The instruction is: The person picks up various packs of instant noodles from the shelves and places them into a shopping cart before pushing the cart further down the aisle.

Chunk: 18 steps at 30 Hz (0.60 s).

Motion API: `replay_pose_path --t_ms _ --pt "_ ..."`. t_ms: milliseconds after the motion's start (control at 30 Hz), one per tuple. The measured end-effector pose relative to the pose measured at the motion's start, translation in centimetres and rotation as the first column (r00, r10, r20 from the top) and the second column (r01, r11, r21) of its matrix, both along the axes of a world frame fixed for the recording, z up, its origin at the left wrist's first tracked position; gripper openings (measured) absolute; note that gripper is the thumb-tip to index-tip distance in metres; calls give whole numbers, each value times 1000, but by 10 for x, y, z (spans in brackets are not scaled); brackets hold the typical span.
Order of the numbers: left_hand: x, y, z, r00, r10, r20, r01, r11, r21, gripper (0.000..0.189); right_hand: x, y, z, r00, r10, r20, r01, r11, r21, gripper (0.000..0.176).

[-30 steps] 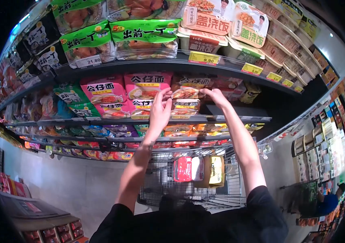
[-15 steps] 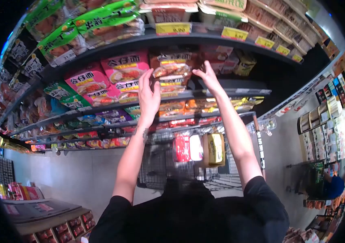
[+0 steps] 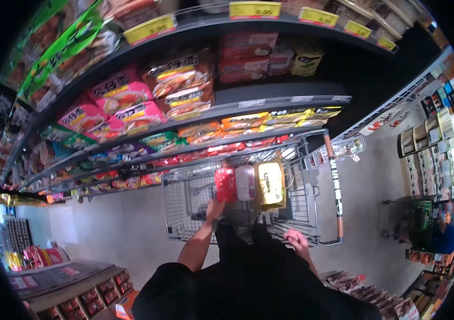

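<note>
In the head view, my left hand (image 3: 215, 209) reaches down into the shopping cart (image 3: 176, 230), right at the lower edge of a red package (image 3: 225, 185). Its fingers are mostly hidden and blurred. Beside the red package sits a whitish package (image 3: 245, 183), and to the right of that a yellow-gold package (image 3: 270, 185). My right hand (image 3: 296, 239) is low by the cart's near side, fingers curled in with nothing visible in them. The cart handle (image 3: 335, 186) runs along the right end.
Ahead, a shelf holds pink noodle packs (image 3: 117, 96) and brown noodle packs (image 3: 181, 80), with red boxes (image 3: 244, 57) farther right. Yellow price tags (image 3: 254, 9) line the upper shelf edge. A person in blue (image 3: 444, 237) stands by another cart at the right. Boxed goods (image 3: 91, 301) fill the lower left.
Both hands have come down from the noodle shelf: the left into the cart, the right to its near side. The view has shifted, with the shelf packs now farther left and the cart more fully visible.
</note>
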State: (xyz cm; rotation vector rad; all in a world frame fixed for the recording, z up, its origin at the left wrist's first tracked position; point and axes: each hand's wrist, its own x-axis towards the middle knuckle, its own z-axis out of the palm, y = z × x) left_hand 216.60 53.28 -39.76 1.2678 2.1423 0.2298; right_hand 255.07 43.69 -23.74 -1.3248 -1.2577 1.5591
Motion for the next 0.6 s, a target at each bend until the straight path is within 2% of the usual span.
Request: replay_pose_path --t_ms 33,67,100,133,167,200,233,267,300,333,400,433,467,533,567,600 --pt "-2 -13 -26 995 -98 25 99 995 -6 58 17 -15 -6 998 11 55 -9 999 -33 29" --pt "-5 -16 -61 981 132 139 -88 954 -287 68 34 -27 -14 993 23 114 -15 997 -71 29" --pt "-7 -19 -103 909 376 181 -217 797 -563 77 45 -33 -13 992 10 122 -2 998 -64 29" --pt "-1 -25 -106 910 367 193 -205 803 -560 77 56 -36 -10 996 -46 70 54 991 -120 29" --pt "6 -30 -109 678 599 427 -313 760 -569 74 67 -38 -6 995 -101 20 103 979 -178 29" --pt "15 -31 -108 336 727 599 -397 686 -611 72 76 -41 -1 994 -104 26 107 979 -172 29" --pt "25 -29 -101 336 722 604 -393 691 -607 72 83 -42 3 988 -152 -30 143 968 -209 30" --pt "33 -28 -91 223 680 698 -463 704 -539 58 89 -43 2 975 -202 -87 175 953 -247 30" --pt "40 -24 -80 114 613 781 -535 701 -472 46 94 -44 0 979 -176 -106 152 968 -200 31" --pt "45 -21 -75 118 609 785 -534 705 -467 46 96 -43 5 978 -179 -109 155 968 -195 31" --pt "53 -16 -66 176 609 773 -573 702 -423 46 98 -43 17 958 -224 -180 152 926 -347 32" --pt "57 -12 -66 234 588 774 -629 699 -341 47 100 -41 22 953 -201 -229 121 939 -322 35" --pt "60 -10 -65 236 585 776 -630 700 -337 47 105 -39 20 952 -200 -232 120 940 -319 35" --pt "63 -5 -65 306 556 773 -746 645 -169 44 118 -35 12 989 -50 -140 0 942 -337 40" --pt "58 -3 -70 371 674 639 -732 635 -245 38 118 -32 19 988 -49 -146 -3 943 -333 40" --pt "56 -3 -75 373 672 640 -734 636 -239 38 121 -30 28 990 17 -139 -57 955 -290 42"
